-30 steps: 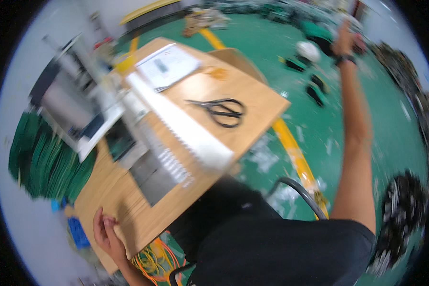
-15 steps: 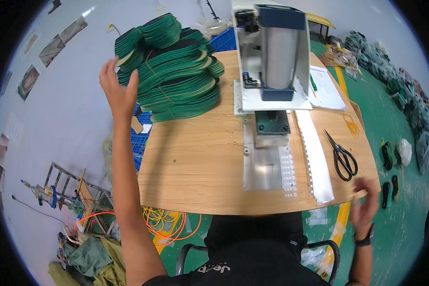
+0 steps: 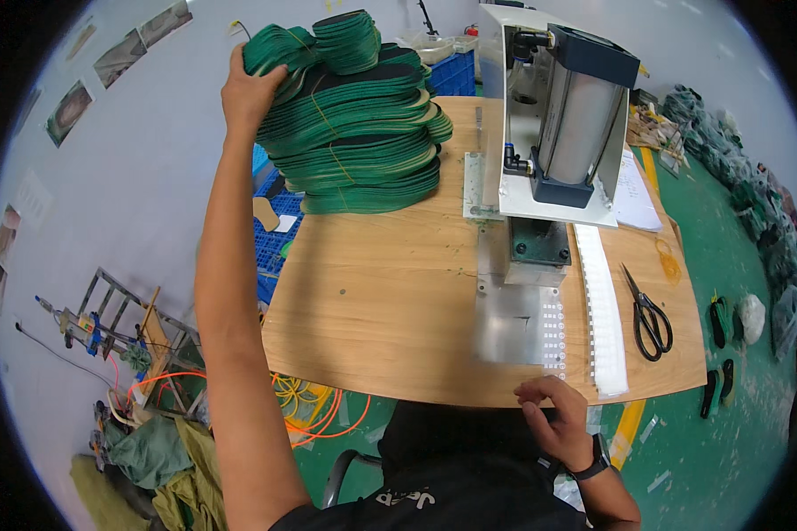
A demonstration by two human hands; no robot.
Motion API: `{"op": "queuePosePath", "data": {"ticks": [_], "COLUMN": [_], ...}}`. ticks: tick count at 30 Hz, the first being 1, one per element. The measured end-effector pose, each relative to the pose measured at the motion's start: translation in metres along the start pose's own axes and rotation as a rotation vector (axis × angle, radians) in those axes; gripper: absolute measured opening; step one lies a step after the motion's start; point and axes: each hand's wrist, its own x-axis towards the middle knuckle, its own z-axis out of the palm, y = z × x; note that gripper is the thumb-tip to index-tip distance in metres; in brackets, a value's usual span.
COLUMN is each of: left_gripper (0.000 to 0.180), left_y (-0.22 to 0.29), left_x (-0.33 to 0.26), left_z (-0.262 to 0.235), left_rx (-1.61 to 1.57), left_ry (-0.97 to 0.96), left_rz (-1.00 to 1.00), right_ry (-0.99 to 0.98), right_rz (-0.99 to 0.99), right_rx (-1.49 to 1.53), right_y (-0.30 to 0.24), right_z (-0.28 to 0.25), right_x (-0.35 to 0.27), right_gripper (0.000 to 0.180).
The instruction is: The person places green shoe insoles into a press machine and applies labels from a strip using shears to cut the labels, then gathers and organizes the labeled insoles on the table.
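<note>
A tall stack of green and black insoles (image 3: 363, 150) stands at the table's far left, tied in bundles with thin yellow bands. My left hand (image 3: 252, 93) reaches up to it and grips the left end of a top bundle of insoles (image 3: 281, 49). The thumb lies on the near side, while the fingers go round behind, partly hidden. At the table's front edge hovers my right hand (image 3: 558, 420), fingers loosely curled and thumb apart, with nothing visible in it. Beyond it is a flat metal plate (image 3: 509, 332) below the press (image 3: 567, 124).
Black-handled scissors (image 3: 651, 323) lie on the right of the wooden table (image 3: 381, 301), beside a white strip (image 3: 600, 319). Behind them are yellow rubber bands (image 3: 669, 261) and a paper sheet (image 3: 633, 195). A blue crate (image 3: 266, 252) stands at the table's left.
My left hand has closed on the top left insole bundle. My right hand has swung left from beside the scissors to the front edge near the metal plate. The view has shifted slightly.
</note>
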Motion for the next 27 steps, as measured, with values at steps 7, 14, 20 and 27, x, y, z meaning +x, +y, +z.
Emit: {"op": "queuePosePath", "data": {"ticks": [7,14,20,27], "left_gripper": [0.051,0.066,0.067,0.072], "left_y": [-0.04,0.015,-0.005,0.019], "left_x": [-0.059,-0.285,-0.402,-0.33], "left_z": [-0.084,-0.178,-0.188,-0.126], "left_rx": [-0.733,-0.689,-0.951,-0.581], "left_ry": [0.238,0.302,-0.643,-0.758], "left_rz": [-0.076,-0.356,-0.563,-0.525], "right_ry": [-0.114,0.024,0.092,0.006], "right_rz": [-0.214,-0.352,-0.036,0.046], "right_rx": [0.206,0.487,0.132,0.03], "right_y": [-0.032,-0.084,-0.013,-0.02], "right_z": [0.039,0.132,0.146,0.111], "right_x": [0.062,0.122,0.093,0.062], "right_gripper": [0.042,0.079,0.081,0.087]}}
